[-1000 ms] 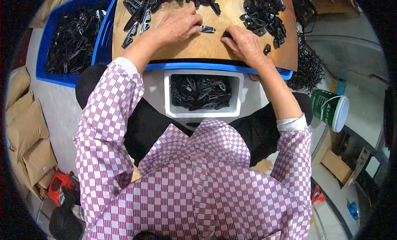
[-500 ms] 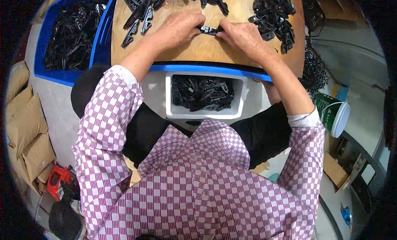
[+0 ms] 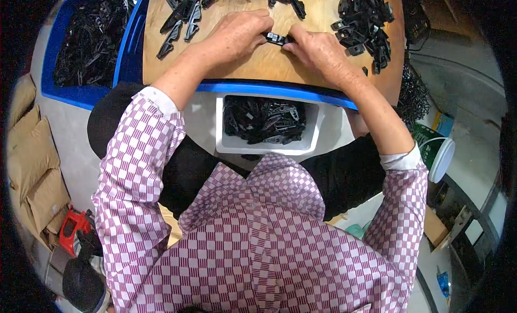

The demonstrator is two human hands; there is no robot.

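Up at the top centre of the frame, both hands meet over the wooden board (image 3: 269, 60). Left hand (image 3: 237, 35) pinches one end of a small black plastic part (image 3: 276, 39), right hand (image 3: 318, 49) grips the other end, fingers curled tight. Loose black parts (image 3: 366, 22) lie heaped in the upper right, more of them in the blue bin (image 3: 89, 92) at upper left. Below the board, mid-frame, a white tray (image 3: 264, 147) holds finished black pieces.
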